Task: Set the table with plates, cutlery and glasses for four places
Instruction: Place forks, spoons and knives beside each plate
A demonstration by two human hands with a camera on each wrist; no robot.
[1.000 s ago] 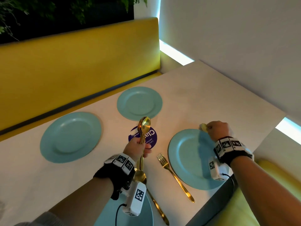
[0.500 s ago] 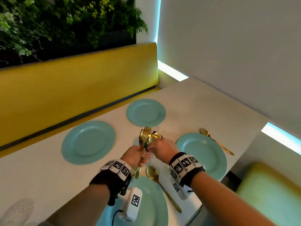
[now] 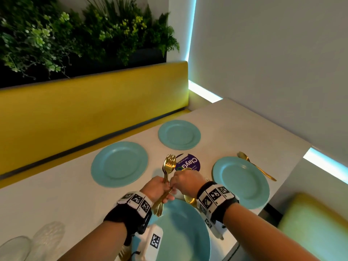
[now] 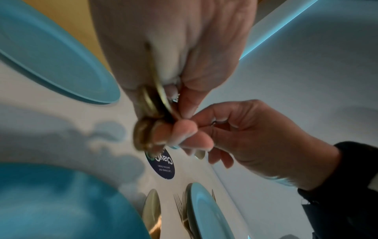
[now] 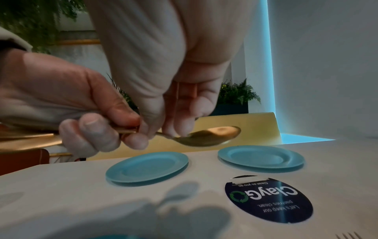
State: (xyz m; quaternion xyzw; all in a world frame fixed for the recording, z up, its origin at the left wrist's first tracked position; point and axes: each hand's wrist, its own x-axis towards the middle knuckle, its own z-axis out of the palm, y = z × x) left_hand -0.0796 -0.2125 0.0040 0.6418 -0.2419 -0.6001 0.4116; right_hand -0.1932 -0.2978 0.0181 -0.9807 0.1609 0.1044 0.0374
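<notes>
Four teal plates lie on the white table: far left [image 3: 119,163], far right [image 3: 179,134], right [image 3: 241,182] and nearest [image 3: 180,232]. My left hand [image 3: 160,191] grips a bundle of gold cutlery [image 3: 169,163] upright, fork tines on top, above the table's middle. My right hand [image 3: 180,183] touches it and pinches the neck of a gold spoon [image 5: 208,135], whose handle still sits in the left hand's [image 5: 81,113] bundle. One spoon [image 3: 254,166] lies right of the right plate. Another spoon [image 3: 190,200] lies beside the nearest plate, partly hidden by my right wrist.
Clear glasses [image 3: 28,242] stand blurred at the table's near left corner. A round dark ClayGo sticker [image 3: 188,162] marks the table centre. A yellow bench [image 3: 94,110] runs along the far side, with plants above. A wall closes the right side.
My right hand left a spoon beside the right plate, came back left to the bundle and now pinches a spoon there. The left hand lowered slightly; the fork tines now show on top.
</notes>
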